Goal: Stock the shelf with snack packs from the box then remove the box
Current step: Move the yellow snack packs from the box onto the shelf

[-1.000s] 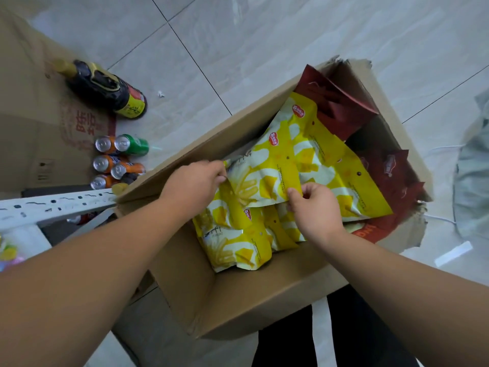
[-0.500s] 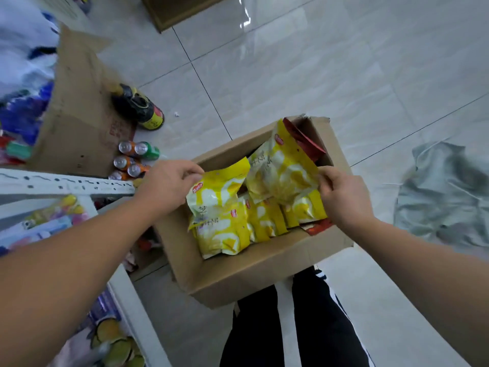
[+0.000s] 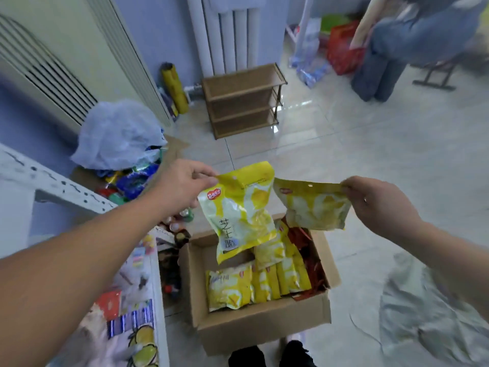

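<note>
2 glossy yellow packs (image 3: 239, 215) (white-patched)

Bright daylight, floor (image 3: 304, 120) glare, motion blur, bowed edges

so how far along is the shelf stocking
Done: the cardboard box is open, with a bare gap inside. In hand: the left hand pinches one yellow snack pack, the right hand a second yellow pack, both held above the box. Left: yellow packs and red packs lie inside; the box isn't removed.

two hands (image 3: 182, 186) (image 3: 378, 205), two lifted yellow snack packs (image 3: 240, 213) (image 3: 315, 207), one cardboard box (image 3: 259, 329), one small wooden rack (image 3: 240, 83)
</note>
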A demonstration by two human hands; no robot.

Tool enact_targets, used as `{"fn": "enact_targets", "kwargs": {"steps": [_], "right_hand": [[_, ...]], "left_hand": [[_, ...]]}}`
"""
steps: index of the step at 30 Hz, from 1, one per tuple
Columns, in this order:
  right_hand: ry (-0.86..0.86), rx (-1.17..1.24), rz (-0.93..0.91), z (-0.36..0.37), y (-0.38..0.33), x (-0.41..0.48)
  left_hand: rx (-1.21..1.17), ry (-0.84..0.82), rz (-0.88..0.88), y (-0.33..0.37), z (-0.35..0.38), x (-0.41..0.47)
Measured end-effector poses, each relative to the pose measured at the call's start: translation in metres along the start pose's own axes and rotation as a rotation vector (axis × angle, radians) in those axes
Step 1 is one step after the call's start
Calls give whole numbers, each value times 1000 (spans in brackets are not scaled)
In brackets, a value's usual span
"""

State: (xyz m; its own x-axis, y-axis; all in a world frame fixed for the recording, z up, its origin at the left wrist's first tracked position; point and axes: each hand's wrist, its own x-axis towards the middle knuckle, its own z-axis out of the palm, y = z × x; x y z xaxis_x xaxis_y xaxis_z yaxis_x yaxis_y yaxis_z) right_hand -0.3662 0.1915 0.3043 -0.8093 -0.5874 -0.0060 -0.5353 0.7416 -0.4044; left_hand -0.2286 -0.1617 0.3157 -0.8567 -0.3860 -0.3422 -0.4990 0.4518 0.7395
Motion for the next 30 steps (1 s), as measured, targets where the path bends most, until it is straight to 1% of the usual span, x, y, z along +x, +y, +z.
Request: {"fn": "enact_targets", "kwargs": {"steps": [4, 6, 9, 11, 15, 18, 22, 25, 30], "right_hand": [[118, 33, -173, -84, -50, 55], [175, 31, -267, -121, -79, 79], [237, 44, -398, -176, -125, 102], [262, 63, -451, -212, -154, 111], [274, 193, -567, -264, -209, 120], [309, 294, -686, -280, -240, 122], [298, 427, -831, -284, -293, 114], [250, 502, -976, -278, -333, 94], [115, 582, -1167, -268, -398, 38]], "left_hand": [[60, 98, 106, 75, -78, -27], [85, 178, 134, 107, -116, -46], [104, 300, 144, 148, -167, -85], [107, 387, 157, 170, -199, -113], [158, 591, 126, 203, -243, -191], [188, 703, 82, 217, -255, -253], [177, 874, -40, 219, -252, -331], [172, 975, -138, 214, -239, -392], [141, 1103, -300, 205, -209, -507]]}}
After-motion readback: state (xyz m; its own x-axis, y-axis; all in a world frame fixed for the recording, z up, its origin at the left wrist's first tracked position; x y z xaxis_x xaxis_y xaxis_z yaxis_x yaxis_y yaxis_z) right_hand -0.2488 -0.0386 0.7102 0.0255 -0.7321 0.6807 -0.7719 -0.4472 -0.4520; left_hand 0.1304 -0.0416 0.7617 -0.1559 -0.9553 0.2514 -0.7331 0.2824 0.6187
